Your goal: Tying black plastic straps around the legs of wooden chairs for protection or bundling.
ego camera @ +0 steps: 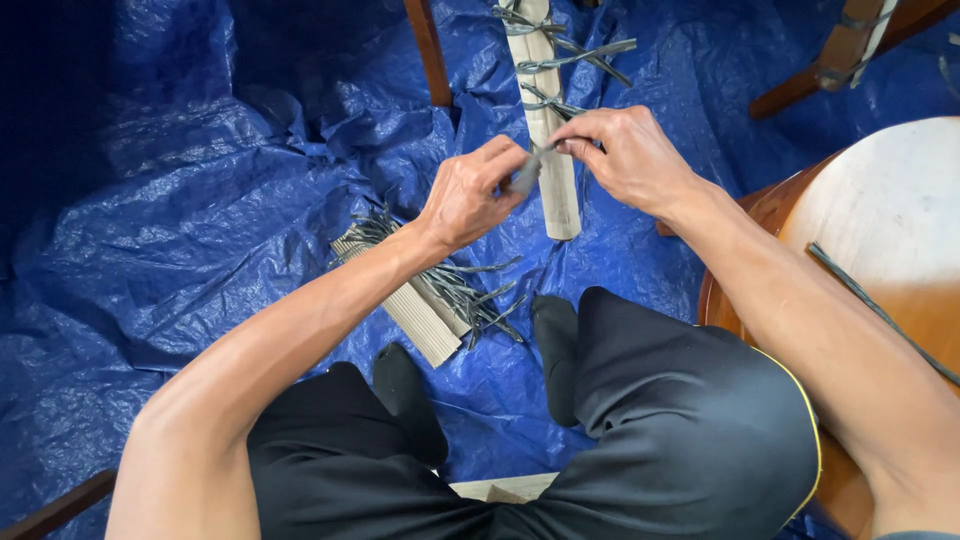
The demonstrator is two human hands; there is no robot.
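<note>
We observe a seated person working over a blue tarpaulin (150, 250) spread on the floor. A long pale wooden slat (556, 190) runs away from the knees toward the tarpaulin's far edge, its near end lying between the two hands.

The left hand (470, 195) has its grip closed on a grey strap (527, 172), pinched between thumb and fingers just left of the slat. The right hand (630, 155) is likewise closed, its fingertips pinching the strap at the slat's top face. We judge the two hands oppose each other so the strap stays taut across the wood while it is worked.

Further up the slat, three grey ties (560, 55) are already wrapped and knotted around it, at even steps.

Beside the left forearm, toward the tarpaulin's middle, lies a short bundle of ribbed pale boards (420, 315) with loose grey straps (470, 290) heaped on it, placed within reach, we judge, as stock.

At the right stands a round wooden stool (890, 220) with one dark strand (870, 300) laid across its seat.
</note>
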